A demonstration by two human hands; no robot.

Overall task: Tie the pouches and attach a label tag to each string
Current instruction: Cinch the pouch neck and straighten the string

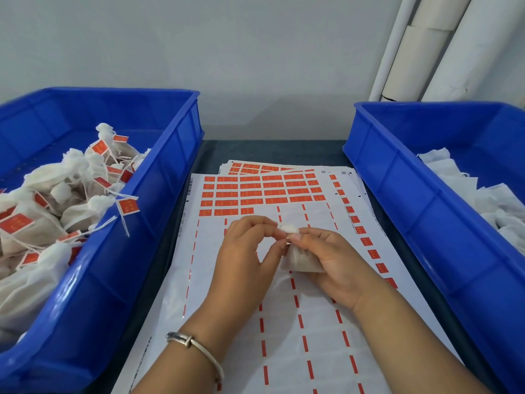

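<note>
Above the label sheet, the right hand is gripping the soft, light pouch; the left hand is pinching its gathered neck, probably the best hold.

I see even, soft light with no hard shadows. The wall looks flat grey. The wide lens bends the blue crates outward at the edges. The picture is a little soft, and the label sheet shows weak glare.
</note>
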